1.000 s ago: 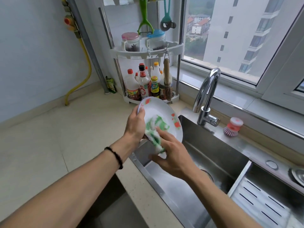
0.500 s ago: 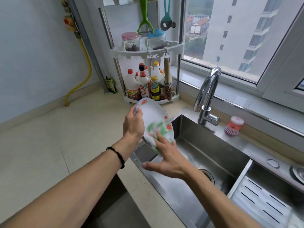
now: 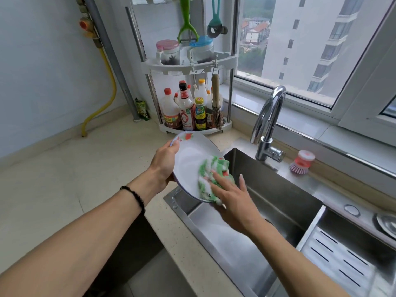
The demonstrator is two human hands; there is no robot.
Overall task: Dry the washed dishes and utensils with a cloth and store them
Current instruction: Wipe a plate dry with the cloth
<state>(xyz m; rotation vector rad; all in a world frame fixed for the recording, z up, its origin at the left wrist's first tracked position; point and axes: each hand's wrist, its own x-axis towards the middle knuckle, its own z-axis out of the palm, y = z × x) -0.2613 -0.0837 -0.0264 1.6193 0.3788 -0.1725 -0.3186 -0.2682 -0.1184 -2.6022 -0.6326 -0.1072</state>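
A white plate [image 3: 188, 161] with red and green flower marks on its rim is held tilted over the left end of the sink. My left hand [image 3: 164, 166] grips its left edge, thumb on the rim. A green, white and red cloth [image 3: 211, 176] lies against the plate's lower right face. My right hand [image 3: 232, 196] presses the cloth onto the plate with straight, spread fingers. Part of the cloth is hidden under that hand.
A steel sink [image 3: 267, 202] lies below the hands, with a slotted drain tray [image 3: 340, 258] at the right. The tap [image 3: 267, 125] and a pink dish brush [image 3: 301, 162] stand behind it. A corner rack [image 3: 192, 65] with bottles is at the back. The beige counter [image 3: 64, 172] spreads to the left.
The plate has turned so more of its face shows. My right hand with the cloth slid from the middle of the plate down to its lower right edge.
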